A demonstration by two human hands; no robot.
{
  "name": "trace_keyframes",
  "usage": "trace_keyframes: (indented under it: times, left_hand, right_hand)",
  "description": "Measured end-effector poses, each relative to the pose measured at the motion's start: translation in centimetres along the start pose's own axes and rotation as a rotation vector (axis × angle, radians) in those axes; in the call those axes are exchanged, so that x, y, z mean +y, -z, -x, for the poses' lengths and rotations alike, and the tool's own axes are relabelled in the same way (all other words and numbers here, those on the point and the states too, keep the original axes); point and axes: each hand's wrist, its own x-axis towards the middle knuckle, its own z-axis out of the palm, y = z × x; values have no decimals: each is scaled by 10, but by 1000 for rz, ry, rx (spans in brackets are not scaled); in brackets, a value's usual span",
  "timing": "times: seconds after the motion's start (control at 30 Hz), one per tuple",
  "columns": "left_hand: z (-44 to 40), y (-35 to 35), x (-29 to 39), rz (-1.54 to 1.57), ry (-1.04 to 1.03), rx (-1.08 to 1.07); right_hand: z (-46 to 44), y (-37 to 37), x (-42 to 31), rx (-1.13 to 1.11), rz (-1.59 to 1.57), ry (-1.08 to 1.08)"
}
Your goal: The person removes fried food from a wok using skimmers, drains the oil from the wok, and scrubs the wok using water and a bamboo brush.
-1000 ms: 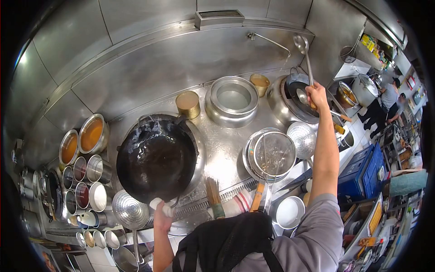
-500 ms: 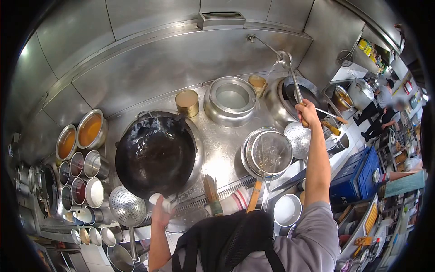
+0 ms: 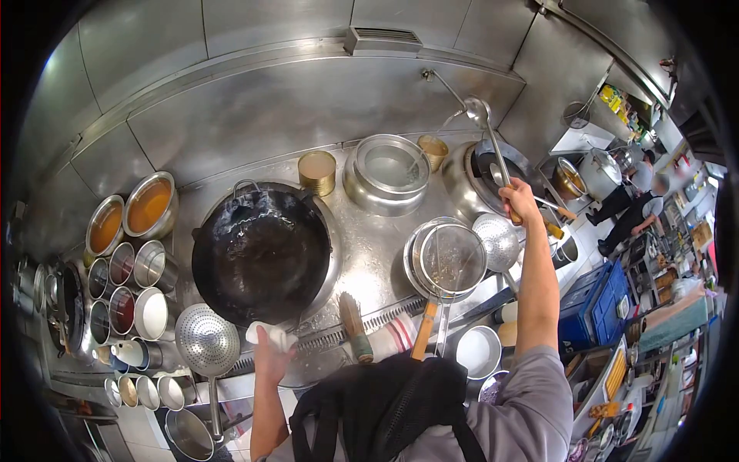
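Observation:
My right hand (image 3: 521, 202) is closed round the handle of a long ladle (image 3: 478, 113). The ladle's bowl is up against the end of the wall tap (image 3: 445, 83), and a thin stream of water falls from there toward the metal pot (image 3: 356, 189) on the stove. My left hand (image 3: 271, 363) grips a folded white cloth (image 3: 271, 336) at the near rim of a large black wok (image 3: 265, 266). Some shiny liquid shows inside the wok. Whether the cloth wraps a wok handle is hidden.
A perforated skimmer (image 3: 208, 339) lies left of my left hand. Seasoning pots and two bowls of amber liquid (image 3: 150, 206) stand farther left. A bamboo brush (image 3: 354, 327), a striped towel (image 3: 391, 339) and a mesh strainer (image 3: 449, 260) lie to the right. Two people work far right.
The view has shifted slightly. My right hand has pushed the tap and ladle to the left, and the water stream now slants toward the pot. The cloth in my left hand meets the wok rim.

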Motion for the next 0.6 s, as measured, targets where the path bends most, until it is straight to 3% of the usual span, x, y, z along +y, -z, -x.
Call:
trace_keyframes:
  times: [0.07,0.3,0.37,0.43,0.6]
  left_hand:
    - [6,-4,3,16,13,3]
    - [60,3,37,-127,-26,60]
    - [61,37,30,-238,-108,214]
    - [85,29,38,-402,-167,342]
    - [98,84,15,-619,-195,423]
  right_hand:
    - [3,3,-2,-10,-6,-3]
    - [47,-26,10,200,-112,302]
    - [64,-33,9,233,-28,260]
    - [78,-49,10,251,-37,220]
    - [77,-89,59,129,2,101]
